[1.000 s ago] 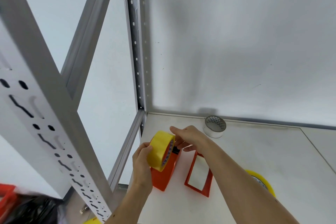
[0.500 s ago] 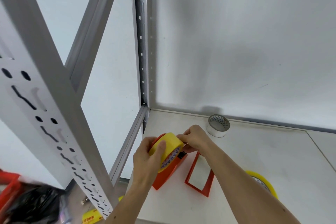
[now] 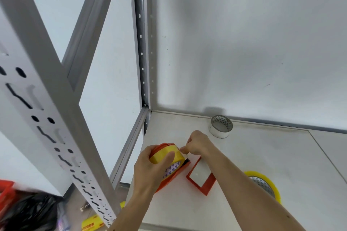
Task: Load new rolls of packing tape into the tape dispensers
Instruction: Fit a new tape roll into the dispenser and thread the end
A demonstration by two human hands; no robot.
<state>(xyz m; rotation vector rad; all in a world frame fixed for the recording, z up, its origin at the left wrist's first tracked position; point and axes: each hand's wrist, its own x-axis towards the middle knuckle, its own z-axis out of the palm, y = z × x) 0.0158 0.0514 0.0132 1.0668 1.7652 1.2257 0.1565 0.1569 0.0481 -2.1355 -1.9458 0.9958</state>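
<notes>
Near the shelf's [image 3: 244, 155] left front edge, the left hand [image 3: 150, 169] wraps the yellow roll [image 3: 166, 155] seated in the orange dispenser [image 3: 169, 179] while the right hand [image 3: 197, 145] pinches at what seems its loose end, so threading remains, and a spare roll [image 3: 262, 184] waits.

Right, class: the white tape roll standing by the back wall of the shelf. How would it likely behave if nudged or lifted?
The white tape roll rests flat on its end with the core facing up, so a nudge would probably slide it, not roll it. Its band looks thin around a wide hollow core, so it is likely light. Tipped onto its edge, it could roll across the smooth shelf.
</notes>
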